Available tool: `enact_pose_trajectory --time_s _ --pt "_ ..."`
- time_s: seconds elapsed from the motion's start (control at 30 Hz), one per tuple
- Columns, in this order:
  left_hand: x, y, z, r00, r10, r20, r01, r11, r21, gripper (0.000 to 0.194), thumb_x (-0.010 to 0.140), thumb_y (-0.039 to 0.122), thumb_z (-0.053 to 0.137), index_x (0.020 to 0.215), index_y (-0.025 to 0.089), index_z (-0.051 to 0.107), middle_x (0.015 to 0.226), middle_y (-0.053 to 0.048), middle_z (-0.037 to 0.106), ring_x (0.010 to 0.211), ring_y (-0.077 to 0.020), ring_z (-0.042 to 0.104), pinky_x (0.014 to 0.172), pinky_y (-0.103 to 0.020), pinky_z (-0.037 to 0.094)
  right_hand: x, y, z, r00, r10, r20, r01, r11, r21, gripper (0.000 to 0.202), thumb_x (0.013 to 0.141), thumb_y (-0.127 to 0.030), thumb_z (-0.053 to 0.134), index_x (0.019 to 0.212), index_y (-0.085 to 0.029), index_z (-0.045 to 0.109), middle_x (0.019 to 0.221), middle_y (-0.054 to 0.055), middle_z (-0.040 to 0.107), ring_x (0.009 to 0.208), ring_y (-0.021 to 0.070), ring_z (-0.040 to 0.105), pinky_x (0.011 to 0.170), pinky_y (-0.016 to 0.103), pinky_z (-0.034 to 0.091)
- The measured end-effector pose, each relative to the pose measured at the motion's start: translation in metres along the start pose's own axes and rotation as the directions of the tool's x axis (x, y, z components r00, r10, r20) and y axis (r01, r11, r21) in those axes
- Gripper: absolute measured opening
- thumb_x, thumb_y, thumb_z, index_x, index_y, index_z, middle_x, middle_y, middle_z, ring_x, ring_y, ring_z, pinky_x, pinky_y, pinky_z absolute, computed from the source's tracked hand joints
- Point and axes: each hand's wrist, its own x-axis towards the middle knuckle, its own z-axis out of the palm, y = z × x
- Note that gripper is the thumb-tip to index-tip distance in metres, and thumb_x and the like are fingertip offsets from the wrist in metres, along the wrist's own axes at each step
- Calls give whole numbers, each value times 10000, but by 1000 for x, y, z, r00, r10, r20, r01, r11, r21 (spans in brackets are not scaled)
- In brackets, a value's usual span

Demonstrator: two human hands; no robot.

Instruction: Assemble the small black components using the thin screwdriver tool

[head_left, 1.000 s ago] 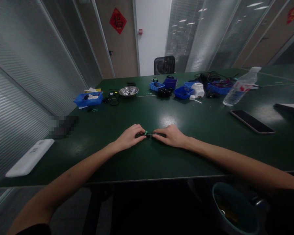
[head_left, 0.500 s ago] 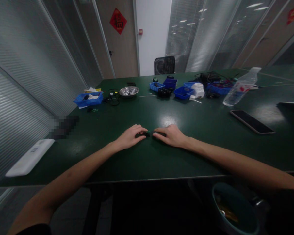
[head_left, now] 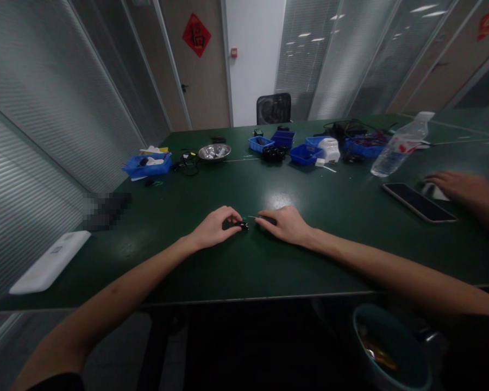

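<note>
My left hand (head_left: 215,227) rests on the dark green table, its thumb and fingers closed on a small black part (head_left: 244,225) with a shiny end. A bit of green shows just above that part, too small to name. Facing it, my right hand (head_left: 287,224) grips a slim screwdriver (head_left: 252,217). The thin metal shaft points left, and its dark handle lies mostly hidden under the palm. Between the screwdriver's tip and the black part there seems to be a small gap.
At the right, another person's hand (head_left: 466,187) is on something white beside a phone (head_left: 419,202). A tilted water bottle (head_left: 401,144), blue trays (head_left: 305,155) and a metal bowl (head_left: 214,153) stand farther back. A white flat box (head_left: 51,262) lies left; below right is a bin (head_left: 391,347).
The screwdriver's tip has come away from the black part, which has turned slightly in my left fingers. Another person's hand has appeared at the right beside the phone.
</note>
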Motion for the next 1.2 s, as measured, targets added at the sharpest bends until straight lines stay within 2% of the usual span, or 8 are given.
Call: enact_pose_trajectory --time_s 0.2,0.33,0.53,0.73,0.87,1.0,1.1,1.2 --pt "-1 6 -2 998 62 19 -63 996 63 170 978 325 690 1113 222 685 1239 -92 674 1198 -273 592 1055 -471 489 2 2 0 997 70 -24 -68 996 54 475 1095 -539 486 1212 -207 804 939 70 822 725 196 719 704 310 476" --pt "-1 9 0 998 65 7 -65 993 103 270 989 343 665 1236 236 669 1388 -111 644 1347 -297 541 1155 -515 427 1 3 1 998 61 -20 -60 998 32 479 1091 -543 494 1240 -203 796 895 67 817 679 191 701 677 307 457" --pt "2 8 1 989 120 89 -134 978 162 252 1069 380 571 1246 263 708 1384 -76 689 1348 -271 574 1137 -507 413 1 3 1 998 56 -21 -56 998 29 488 1090 -547 490 1234 -198 799 935 79 822 724 205 718 691 311 468" --pt "4 -4 -9 988 129 85 -148 947 283 307 1095 373 524 1307 247 706 1339 -76 724 1275 -250 621 1063 -456 455 1 2 0 999 46 -13 -45 999 30 480 1087 -545 496 1230 -204 801 938 82 821 724 212 721 685 318 473" --pt "1 -37 -28 1000 27 0 -25 920 391 350 1090 419 513 1293 227 724 1325 -94 732 1244 -264 639 1055 -463 467 1 1 -2 999 40 -6 -40 998 44 497 1090 -554 482 1233 -200 800 961 84 822 734 213 729 688 325 485" --pt "-11 -87 -64 981 -147 -124 189 852 488 398 1080 462 500 1288 224 741 1299 -101 746 1213 -290 655 1057 -472 480 0 2 -3 999 33 0 -33 998 53 505 1091 -549 482 1247 -184 793 940 82 818 710 203 720 685 327 487" --pt "-28 -125 -98 929 -294 -224 370 752 546 428 1057 478 512 1269 209 768 1311 -118 747 1192 -341 663 1024 -491 502 0 3 -3 999 31 15 -32 997 70 507 1093 -553 479 1254 -184 787 934 76 817 688 185 706 673 315 484" --pt "-49 -157 -129 838 -440 -323 544 633 551 442 1031 467 530 1301 212 771 1336 -124 741 1210 -354 669 1029 -463 512 0 4 -2 999 31 23 -32 997 75 505 1091 -562 481 1248 -192 787 906 60 812 674 174 697 663 303 471"
